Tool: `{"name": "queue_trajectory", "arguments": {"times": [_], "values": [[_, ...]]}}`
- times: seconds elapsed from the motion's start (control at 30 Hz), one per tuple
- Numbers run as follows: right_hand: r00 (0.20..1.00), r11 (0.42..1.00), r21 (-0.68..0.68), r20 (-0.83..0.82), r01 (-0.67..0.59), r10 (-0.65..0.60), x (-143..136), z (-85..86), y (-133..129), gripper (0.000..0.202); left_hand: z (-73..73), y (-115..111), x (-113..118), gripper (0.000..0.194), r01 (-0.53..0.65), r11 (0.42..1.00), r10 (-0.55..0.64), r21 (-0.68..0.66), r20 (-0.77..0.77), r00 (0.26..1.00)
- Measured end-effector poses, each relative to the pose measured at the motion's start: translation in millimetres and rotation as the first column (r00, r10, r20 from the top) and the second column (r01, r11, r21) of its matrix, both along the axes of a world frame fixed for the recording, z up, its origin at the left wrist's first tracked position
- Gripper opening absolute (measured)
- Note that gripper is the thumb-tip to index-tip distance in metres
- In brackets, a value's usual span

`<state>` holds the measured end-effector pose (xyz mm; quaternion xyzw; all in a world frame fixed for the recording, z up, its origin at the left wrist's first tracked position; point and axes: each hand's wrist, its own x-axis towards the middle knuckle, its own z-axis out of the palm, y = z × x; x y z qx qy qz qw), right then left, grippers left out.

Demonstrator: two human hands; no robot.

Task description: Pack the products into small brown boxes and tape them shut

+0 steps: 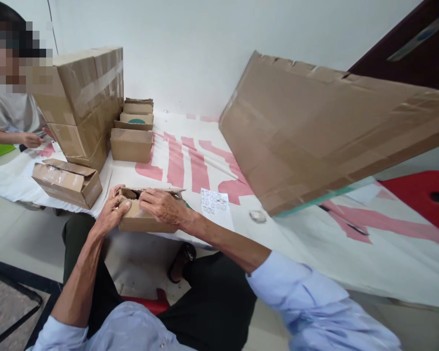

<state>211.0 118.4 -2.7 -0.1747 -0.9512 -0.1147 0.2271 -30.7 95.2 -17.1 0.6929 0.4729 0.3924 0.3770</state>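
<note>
Box point(141, 223) with inside mostly hidden, paper point(216, 214) too finely marked to read, possible red stool point(415, 192) cut off at right.

Front carton point(142, 223) at front edge of tabletop point(314, 263); L carton point(58, 181) along same edge; carton stack point(86, 92) behind it; open boxes point(130, 146) R of stack, twd back edge; paper sheet point(216, 207) just R of front carton; cardboard panel point(314, 126) over farther R.

The box point(133, 220) I hold is matt cardboard, rough along its flap edges; the tall carton point(86, 105) is cardboard under glossy clear tape point(98, 80). My shirt point(300, 292) is creased, matt cloth. The white table cover point(307, 253) looks wrinkled and cloth-like; the red stool point(417, 195) appears to be smooth plastic.
</note>
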Motion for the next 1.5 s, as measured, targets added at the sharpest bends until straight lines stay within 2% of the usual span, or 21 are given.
{"name": "queue_trajectory", "arguments": {"times": [0.23, 0.47, 0.63, 0.8, 0.9, 1.07, 1.23, 1.5], "values": [[0.994, 0.999, 0.037, -0.109, 0.0, 0.004, 9, -14.4, -12, 0.033, -2.3, 2, 3, 0.042, -0.006, 1.0, 0.006, -0.006, 0.028, 1.0], [0.985, 0.996, 0.092, -0.172, 0.006, 0.01, 12, -13.7, -24, 0.029, -2.4, 3, 1, 0.046, 0.009, 1.0, -0.009, -0.017, 0.036, 0.999], [0.982, 0.999, -0.017, -0.187, 0.028, -0.031, 15, -13.3, -22, 0.03, -2.9, 2, 5, 0.046, -0.005, 1.0, 0.005, -0.004, 0.038, 0.999], [0.979, 0.995, -0.096, -0.204, -0.015, -0.005, 12, -13.3, -20, 0.025, -6.2, 1, 11, 0.045, -0.041, 0.998, 0.041, 0.04, -0.001, 0.999], [0.961, 0.984, -0.171, -0.275, -0.053, 0.004, 10, -10.0, -22, 0.025, -6.3, 2, 14, 0.044, -0.055, 0.998, 0.054, 0.042, 0.013, 0.998], [0.895, 0.933, -0.341, -0.444, -0.12, -0.047, 10, -3.2, -24, 0.022, -3.1, 5, 15, 0.044, -0.044, 0.999, 0.043, 0.012, 0.03, 0.999], [0.867, 0.863, -0.475, -0.49, -0.173, -0.096, 12, -1.3, -24, 0.021, -2.0, 5, 14, 0.042, -0.013, 1.0, 0.014, -0.011, 0.043, 0.999], [0.829, 0.761, -0.596, -0.54, -0.255, -0.144, 14, -0.3, -23, 0.017, -2.2, 5, 13, 0.044, -0.017, 1.0, 0.018, -0.021, 0.028, 0.999]]}}
